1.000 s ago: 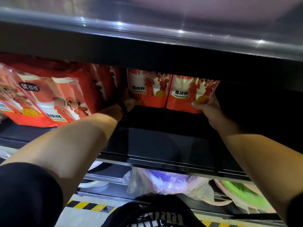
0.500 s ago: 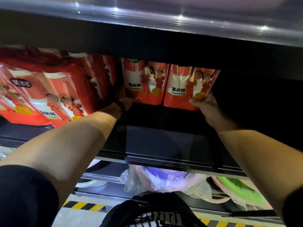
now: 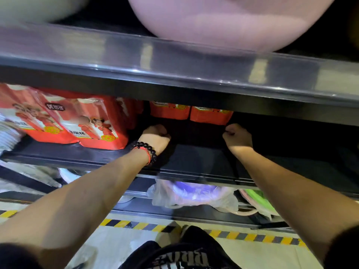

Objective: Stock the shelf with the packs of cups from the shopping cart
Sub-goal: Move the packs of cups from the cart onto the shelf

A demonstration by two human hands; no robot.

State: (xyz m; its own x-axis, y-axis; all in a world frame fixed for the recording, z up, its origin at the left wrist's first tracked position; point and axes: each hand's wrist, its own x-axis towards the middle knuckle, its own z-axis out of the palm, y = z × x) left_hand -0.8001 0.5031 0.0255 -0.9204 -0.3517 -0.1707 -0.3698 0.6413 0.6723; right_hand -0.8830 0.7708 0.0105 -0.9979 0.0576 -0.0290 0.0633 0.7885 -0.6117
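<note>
Packs of cups [image 3: 191,113], tops hidden

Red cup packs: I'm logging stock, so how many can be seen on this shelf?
4 clearly: two at the front left and two pushed back at centre. More red wrapping behind the left pair suggests hidden packs.

Two red packs of cups [image 3: 191,112] stand side by side deep on the dark shelf [image 3: 194,160]; more red packs [image 3: 77,121] lean at left.
</note>
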